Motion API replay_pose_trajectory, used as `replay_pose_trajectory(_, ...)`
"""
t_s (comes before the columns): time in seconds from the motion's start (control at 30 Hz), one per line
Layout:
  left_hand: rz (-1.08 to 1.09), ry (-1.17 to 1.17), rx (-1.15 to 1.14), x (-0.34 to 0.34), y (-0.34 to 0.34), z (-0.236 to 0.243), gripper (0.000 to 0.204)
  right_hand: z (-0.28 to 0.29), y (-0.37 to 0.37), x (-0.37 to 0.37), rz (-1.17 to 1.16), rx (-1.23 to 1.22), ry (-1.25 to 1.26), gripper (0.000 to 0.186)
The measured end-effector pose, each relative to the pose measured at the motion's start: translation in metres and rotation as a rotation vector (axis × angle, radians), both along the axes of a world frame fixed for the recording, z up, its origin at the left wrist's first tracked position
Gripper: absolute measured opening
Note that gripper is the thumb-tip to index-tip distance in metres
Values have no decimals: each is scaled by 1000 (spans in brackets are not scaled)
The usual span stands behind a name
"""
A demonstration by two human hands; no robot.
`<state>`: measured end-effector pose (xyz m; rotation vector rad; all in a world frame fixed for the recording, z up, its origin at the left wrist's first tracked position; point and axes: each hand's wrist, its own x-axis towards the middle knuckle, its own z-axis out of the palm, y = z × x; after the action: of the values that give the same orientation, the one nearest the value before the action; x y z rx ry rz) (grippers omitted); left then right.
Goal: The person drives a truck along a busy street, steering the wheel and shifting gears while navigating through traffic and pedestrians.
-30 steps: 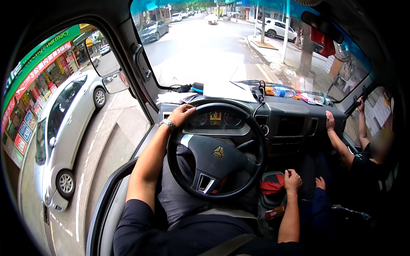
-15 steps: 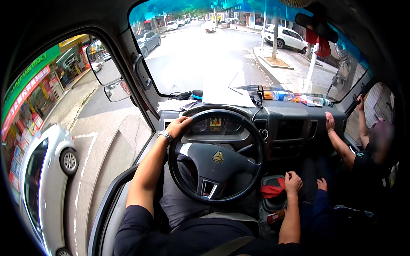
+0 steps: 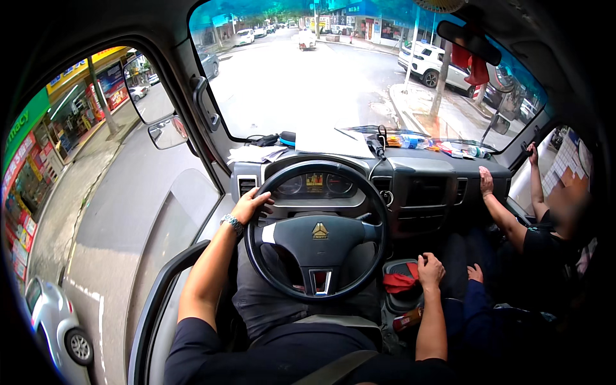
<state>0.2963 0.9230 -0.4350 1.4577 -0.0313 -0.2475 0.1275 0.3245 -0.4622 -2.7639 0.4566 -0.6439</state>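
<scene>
The person's left hand [image 3: 252, 205] lies over the upper left of the steering wheel [image 3: 333, 245], its fingers draped across the rim in a loose grasp; that spot presumably lets the arm, with its watch [image 3: 232, 223], reach up without strain. The wheel stands in front of the person's lap, before the near edge of the dashboard [image 3: 443, 164], its spokes about level, and the gauges [image 3: 314, 183] show through its upper opening.

The right hand [image 3: 430, 271] is half curled, low beside the right edge of the gear console [image 3: 393, 301], next to a red cloth [image 3: 399, 282]. Its height and place suggest a hand resting at a lever, but whether it grasps one cannot be told, since the palm is hidden.

Along the dashboard's far edge, where the top probably serves as a handy shelf, white papers [image 3: 333, 142] lie behind the wheel, more sheets [image 3: 255, 154] near the left corner, and a bottle [image 3: 414, 141] toward the right. A black cable [image 3: 381, 144] hangs over the near edge.

At the right end, a passenger sets one open hand [image 3: 486, 182] against the dashboard's near edge and raises the other [image 3: 532, 154] to a handle by the door, seemingly for steadiness.
</scene>
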Motion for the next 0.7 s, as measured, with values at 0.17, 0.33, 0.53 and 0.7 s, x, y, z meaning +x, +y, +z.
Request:
replay_pose_trajectory(0.17, 32, 14, -56, -5, 0, 0, 39, 5, 3, -3, 24, -21, -1, 24)
replay_pose_trajectory(0.33, 21, 27, -70, -5, -3, 1, 39, 1, -2, -6, 41, -56, -40, 23)
replay_pose_trajectory(0.53, 59, 14, -161, -19, 1, -7, 36, 10, 18, 1, 101, -118, 8, 26)
replay_pose_trajectory(0.7, 149, 67, -147, -33, 3, -17, 38, 23, 80, -6, 299, 126, -152, 24)
